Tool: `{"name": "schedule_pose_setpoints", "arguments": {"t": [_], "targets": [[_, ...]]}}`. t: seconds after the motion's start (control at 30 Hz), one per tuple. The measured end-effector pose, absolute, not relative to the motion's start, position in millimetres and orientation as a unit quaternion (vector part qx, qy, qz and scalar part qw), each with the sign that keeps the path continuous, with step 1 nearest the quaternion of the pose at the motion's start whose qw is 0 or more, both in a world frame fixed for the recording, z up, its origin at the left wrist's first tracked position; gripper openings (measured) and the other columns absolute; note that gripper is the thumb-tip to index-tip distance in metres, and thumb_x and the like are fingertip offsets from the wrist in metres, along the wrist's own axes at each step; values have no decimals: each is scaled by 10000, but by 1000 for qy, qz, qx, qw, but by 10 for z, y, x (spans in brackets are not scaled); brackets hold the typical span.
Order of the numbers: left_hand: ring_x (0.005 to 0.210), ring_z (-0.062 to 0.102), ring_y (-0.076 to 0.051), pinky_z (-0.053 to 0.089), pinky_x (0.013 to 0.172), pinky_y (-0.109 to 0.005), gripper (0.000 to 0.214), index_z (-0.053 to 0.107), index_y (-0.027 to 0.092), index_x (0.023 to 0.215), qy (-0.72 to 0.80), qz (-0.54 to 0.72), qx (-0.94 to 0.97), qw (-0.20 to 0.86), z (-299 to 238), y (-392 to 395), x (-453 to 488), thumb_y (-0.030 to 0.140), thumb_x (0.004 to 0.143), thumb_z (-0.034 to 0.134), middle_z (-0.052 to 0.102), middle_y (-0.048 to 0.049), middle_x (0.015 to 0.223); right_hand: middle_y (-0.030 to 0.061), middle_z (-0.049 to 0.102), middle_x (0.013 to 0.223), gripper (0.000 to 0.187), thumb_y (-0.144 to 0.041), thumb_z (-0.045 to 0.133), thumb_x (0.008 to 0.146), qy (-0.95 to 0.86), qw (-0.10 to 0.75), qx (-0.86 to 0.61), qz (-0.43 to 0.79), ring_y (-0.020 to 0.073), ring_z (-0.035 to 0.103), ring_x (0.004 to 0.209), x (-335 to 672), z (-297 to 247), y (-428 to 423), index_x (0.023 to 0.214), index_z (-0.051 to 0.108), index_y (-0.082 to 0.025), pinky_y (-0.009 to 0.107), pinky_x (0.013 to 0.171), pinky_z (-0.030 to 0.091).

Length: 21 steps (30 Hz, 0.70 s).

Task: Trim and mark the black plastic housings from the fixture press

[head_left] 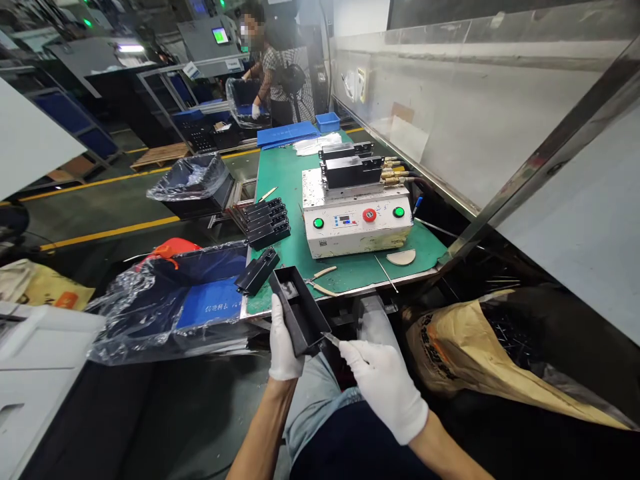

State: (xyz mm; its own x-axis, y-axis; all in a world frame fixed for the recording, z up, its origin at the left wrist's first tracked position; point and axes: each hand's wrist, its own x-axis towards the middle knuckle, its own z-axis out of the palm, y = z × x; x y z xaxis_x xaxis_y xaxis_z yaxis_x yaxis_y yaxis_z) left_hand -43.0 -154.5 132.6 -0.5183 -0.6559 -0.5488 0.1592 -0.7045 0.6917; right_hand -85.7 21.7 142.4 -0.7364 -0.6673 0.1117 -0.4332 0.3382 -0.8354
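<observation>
In a white glove, my left hand (pixel 284 343) is closed around a long, open black plastic box (pixel 306 313), tilted above my lap at the table's front edge. My right hand (pixel 383 383), gloved too, is closed on a small knife-like tool (pixel 331 339). Its metal tip meets the box's near right corner; the handle is hidden in my fingers. Just beyond the box, nippers with pale handles (pixel 324 273) lie spread on the green table (pixel 280 175). Left of them, another black plastic part (pixel 257 272) rests over the table's edge, and several similar parts (pixel 267 222) are lined up behind it.
A white machine (pixel 357 230) with green and red buttons carries black parts. A thin rod (pixel 387 274) lies before it. Left stands a plastic-lined bin (pixel 210 303); right, a brown paper sack (pixel 455 343). A co-worker (pixel 270 70) stands beyond the table near a fan.
</observation>
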Motion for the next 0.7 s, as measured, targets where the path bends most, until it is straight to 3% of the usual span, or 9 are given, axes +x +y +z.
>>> {"name": "schedule_pose_setpoints", "arguments": {"t": [0.1,0.23,0.27,0.37,0.47,0.6,0.7], "targets": [[1219,712,-223,595,1047,-337,638,696,259,1301,-372,-757,453,288,1254,-1515,-452,725,897,536,780,-42,1278,27,740,695,455,-368,472,1076,787,167,-323,-499,162,671,624,-645,1393,134,760,760,-213,275,607,480],[1236,694,-217,569,1058,-343,744,621,200,1358,-620,-555,460,310,1128,-1741,-486,731,973,269,732,-100,1355,23,763,747,417,-426,517,1050,741,235,-289,-559,175,707,694,-532,1364,128,798,779,-221,262,662,541],[1271,669,-227,534,1100,-355,714,610,199,1358,-664,-506,458,305,1111,-1871,-502,712,979,288,715,-111,1376,28,780,804,396,-435,524,1043,738,238,-269,-572,183,723,748,-549,1337,153,841,788,-220,265,701,555],[1350,587,-350,405,1199,-507,610,637,217,1312,-750,-398,462,255,1080,-2351,-586,655,891,583,679,-158,1379,51,797,944,368,-464,536,1021,756,227,-214,-575,207,731,869,-656,1220,248,943,794,-215,284,785,566],[1256,612,-455,417,1109,-638,577,681,223,1265,-820,-298,453,182,1006,-2727,-732,593,822,690,661,-190,1296,46,769,853,371,-494,539,1000,773,236,-191,-557,195,694,742,-719,1086,285,964,779,-214,285,684,548],[1136,657,-391,500,1001,-529,496,723,220,1179,-873,-220,416,127,852,-2914,-930,585,856,635,660,-165,1194,-22,619,599,397,-549,507,999,750,304,-153,-568,144,506,438,-679,922,250,967,735,-225,265,434,406],[1267,584,-345,446,1080,-473,472,693,253,1238,-890,-185,395,132,823,-3061,-984,555,971,447,649,-143,1280,-8,618,605,429,-602,541,967,750,284,-146,-579,160,542,485,-695,835,276,898,731,-223,270,459,428]]}}
